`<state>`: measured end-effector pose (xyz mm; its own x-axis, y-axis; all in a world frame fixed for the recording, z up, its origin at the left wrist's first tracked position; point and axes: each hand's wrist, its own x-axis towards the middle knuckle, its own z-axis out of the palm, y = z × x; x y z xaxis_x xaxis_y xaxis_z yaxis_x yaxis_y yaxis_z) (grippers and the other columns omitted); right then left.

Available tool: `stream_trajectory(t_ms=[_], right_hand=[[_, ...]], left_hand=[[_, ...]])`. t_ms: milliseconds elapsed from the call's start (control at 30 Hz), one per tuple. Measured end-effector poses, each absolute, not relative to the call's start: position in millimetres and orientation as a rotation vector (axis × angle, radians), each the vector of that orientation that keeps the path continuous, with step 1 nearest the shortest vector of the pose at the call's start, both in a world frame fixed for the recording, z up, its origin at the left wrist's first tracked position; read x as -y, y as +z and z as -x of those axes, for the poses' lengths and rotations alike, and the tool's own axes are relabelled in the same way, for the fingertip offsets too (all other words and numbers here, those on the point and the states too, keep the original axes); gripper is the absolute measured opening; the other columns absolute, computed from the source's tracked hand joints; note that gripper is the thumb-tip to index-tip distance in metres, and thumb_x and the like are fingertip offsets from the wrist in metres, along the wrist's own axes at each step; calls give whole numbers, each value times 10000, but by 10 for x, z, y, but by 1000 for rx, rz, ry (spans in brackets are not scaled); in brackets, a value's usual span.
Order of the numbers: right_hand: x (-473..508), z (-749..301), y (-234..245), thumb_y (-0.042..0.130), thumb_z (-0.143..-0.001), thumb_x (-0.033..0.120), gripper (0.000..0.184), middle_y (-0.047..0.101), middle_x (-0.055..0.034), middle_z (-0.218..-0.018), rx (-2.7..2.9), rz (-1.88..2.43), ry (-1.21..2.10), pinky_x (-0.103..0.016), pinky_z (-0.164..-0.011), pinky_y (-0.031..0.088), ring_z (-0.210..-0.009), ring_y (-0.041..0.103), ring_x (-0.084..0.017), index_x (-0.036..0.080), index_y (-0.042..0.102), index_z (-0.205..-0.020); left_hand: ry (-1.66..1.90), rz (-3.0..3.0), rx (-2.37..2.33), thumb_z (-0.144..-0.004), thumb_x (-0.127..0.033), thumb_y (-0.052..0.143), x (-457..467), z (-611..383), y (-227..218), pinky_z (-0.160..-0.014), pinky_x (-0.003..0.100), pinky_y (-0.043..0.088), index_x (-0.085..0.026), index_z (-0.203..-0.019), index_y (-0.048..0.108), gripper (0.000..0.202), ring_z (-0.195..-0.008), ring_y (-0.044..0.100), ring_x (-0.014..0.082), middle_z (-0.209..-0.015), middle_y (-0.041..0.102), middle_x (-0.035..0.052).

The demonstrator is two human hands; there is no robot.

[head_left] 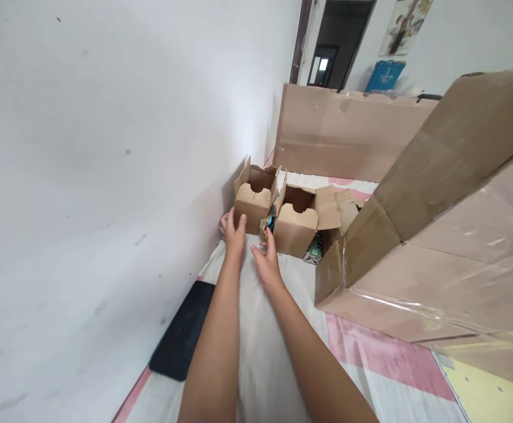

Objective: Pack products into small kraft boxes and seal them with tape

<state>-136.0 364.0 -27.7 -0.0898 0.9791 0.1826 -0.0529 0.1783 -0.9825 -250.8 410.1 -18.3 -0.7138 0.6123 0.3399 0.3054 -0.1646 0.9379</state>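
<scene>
Two small open cardboard boxes stand side by side on the sheet. My left hand (233, 231) is at the near left corner of the left box (252, 216), thumb and fingers apart against or close to its side. My right hand (266, 258) is just in front of the gap between the boxes, its thumb spread from the fingers. Its fingertips reach a colourful packet (268, 221) wedged in that gap; whether they touch it I cannot tell. The right box (294, 235) has a flap folded out to the right. A green packet (313, 249) lies beside it.
A white wall (107, 176) runs along the left. A dark flat tablet-like object (184, 332) lies against it. A large taped cardboard box (450, 252) stands at the right, and a long cardboard panel (340, 135) at the back. A striped sheet (278, 364) covers the surface.
</scene>
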Motion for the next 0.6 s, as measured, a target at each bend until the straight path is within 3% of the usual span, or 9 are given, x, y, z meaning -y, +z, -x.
stream_trajectory(t_ms=[67,167,300,467,600], right_hand=[[-3659,1369,-295,629,-796,351,824,480,-129,-1489,1354,1010,1092,-396,-963,457,-1053,525,-213,254,327,-1556],[-3680,1383,-290,578,-846,349,780,542,-129,-1349,1367,991,1067,-381,-950,469,-994,530,-197,219,293,-1561],[-3685,1392,-242,550,-876,330,667,589,-122,-1210,1387,1024,1005,-387,-941,478,-951,536,-205,178,364,-1499],[-3677,1459,-186,647,-807,300,590,609,-117,-1133,1379,1073,875,-420,-998,452,-1032,546,-244,175,474,-1357],[-3580,1434,74,627,-793,244,421,619,-70,-976,1277,1000,1029,-361,-841,507,-844,581,-203,181,496,-1188]], left_hand=[[1969,-1042,-1884,-940,-413,538,-4107,2502,-188,-1218,498,234,-252,-1279,563,376,-1402,412,284,-1382,532,124],[2006,-1066,-1845,-977,-410,455,-4089,2495,-203,-1180,427,335,-213,-1315,485,392,-1349,478,236,-1394,538,138],[2037,-1132,-1787,-1007,-422,365,-4040,2517,-246,-1104,339,431,-171,-1336,448,422,-1259,558,185,-1361,577,146],[2010,-1117,-1834,-986,-535,385,-4042,2503,-237,-1072,369,467,-188,-1275,569,488,-1218,591,210,-1264,658,111],[2063,-1061,-1889,-904,-631,459,-3844,2444,110,-1041,394,488,-199,-1126,640,518,-1159,614,247,-1168,691,100]])
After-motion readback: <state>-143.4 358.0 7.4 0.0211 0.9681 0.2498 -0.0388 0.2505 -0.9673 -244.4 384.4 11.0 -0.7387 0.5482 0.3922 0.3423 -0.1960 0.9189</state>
